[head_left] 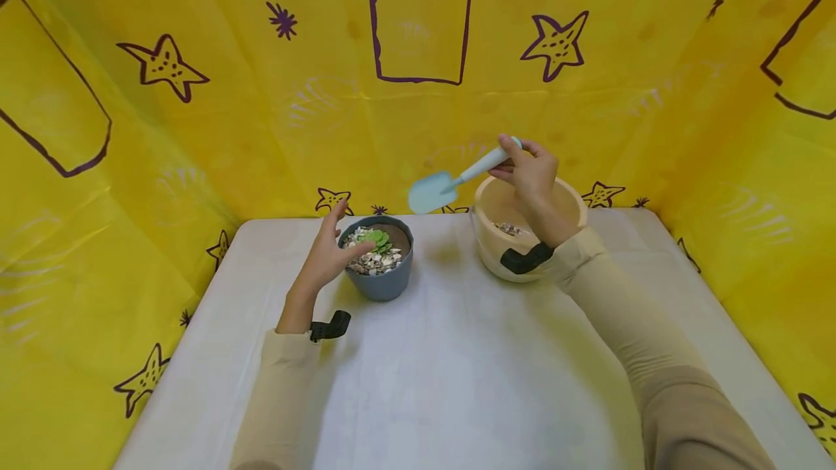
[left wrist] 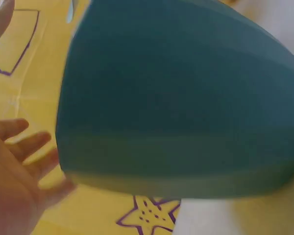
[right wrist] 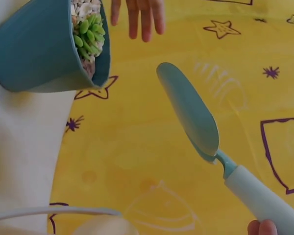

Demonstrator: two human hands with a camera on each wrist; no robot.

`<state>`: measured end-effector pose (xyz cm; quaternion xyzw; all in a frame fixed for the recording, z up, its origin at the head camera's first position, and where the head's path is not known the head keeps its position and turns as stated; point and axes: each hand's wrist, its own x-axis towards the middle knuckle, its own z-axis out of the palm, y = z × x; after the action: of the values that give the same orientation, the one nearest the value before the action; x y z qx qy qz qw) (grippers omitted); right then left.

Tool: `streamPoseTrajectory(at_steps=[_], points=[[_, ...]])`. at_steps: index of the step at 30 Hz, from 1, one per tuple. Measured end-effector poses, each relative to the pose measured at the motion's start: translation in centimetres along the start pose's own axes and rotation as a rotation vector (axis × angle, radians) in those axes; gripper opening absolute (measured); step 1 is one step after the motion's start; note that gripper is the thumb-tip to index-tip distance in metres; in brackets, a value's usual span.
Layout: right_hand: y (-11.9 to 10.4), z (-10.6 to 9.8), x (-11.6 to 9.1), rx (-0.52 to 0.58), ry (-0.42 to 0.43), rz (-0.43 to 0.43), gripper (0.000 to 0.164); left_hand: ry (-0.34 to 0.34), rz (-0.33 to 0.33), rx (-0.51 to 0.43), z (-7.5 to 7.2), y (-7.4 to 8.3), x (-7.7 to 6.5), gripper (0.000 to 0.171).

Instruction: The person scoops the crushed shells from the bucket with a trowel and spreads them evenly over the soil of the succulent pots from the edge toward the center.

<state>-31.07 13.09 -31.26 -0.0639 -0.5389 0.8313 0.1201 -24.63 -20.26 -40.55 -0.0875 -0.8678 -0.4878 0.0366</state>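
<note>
My right hand holds a small pale-blue hand trowel by its light handle, above the large cream pot. The trowel's blade points left, in the air between the two pots, and carries no visible load. My left hand is at the left side of a blue-grey pot, fingers spread, thumb over the near rim; whether it touches the pot I cannot tell. In that pot a green succulent sits among pale pebbles, with a brown patch at the right.
Both pots stand on a white-covered table, toward its back edge. Some pebbles lie inside the cream pot. Yellow cloth printed with starfish closes off the back and both sides. Each wrist wears a black camera mount.
</note>
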Motion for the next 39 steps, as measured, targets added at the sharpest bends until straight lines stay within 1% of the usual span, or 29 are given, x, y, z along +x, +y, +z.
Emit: streamPoseTrajectory(at_steps=[5,12,17,21,26,28,32,39], points=[[-0.6,-0.6,0.2,0.023,0.005,-0.009,0.02,0.039,-0.005,0.029,0.2,1.1,0.6,0.098],[-1.5,-1.5,0.6,0.036,0.02,-0.011,0.018,0.0,0.0,0.008,1.0,2.2,1.1,0.101],[-1.9,-2.1,0.8,0.055,0.022,-0.03,0.017,-0.009,0.031,0.008,1.7,2.8,1.4,0.1],[-2.2,-2.6,0.9,0.057,0.028,-0.044,0.021,-0.016,0.039,0.018,2.3,3.2,1.5,0.101],[-2.6,-3.2,1.1,0.063,0.028,-0.065,0.022,-0.032,0.046,0.02,3.2,3.8,1.8,0.099],[-2.8,-3.5,1.3,0.079,0.029,-0.063,0.02,-0.04,0.051,0.021,3.6,4.0,2.0,0.098],[-3.3,-4.1,1.6,0.086,0.034,-0.057,0.022,-0.049,0.068,0.011,4.4,4.5,2.4,0.098],[-4.0,-5.2,2.1,0.069,0.052,-0.032,0.023,-0.067,0.088,-0.008,6.1,5.4,2.9,0.099]])
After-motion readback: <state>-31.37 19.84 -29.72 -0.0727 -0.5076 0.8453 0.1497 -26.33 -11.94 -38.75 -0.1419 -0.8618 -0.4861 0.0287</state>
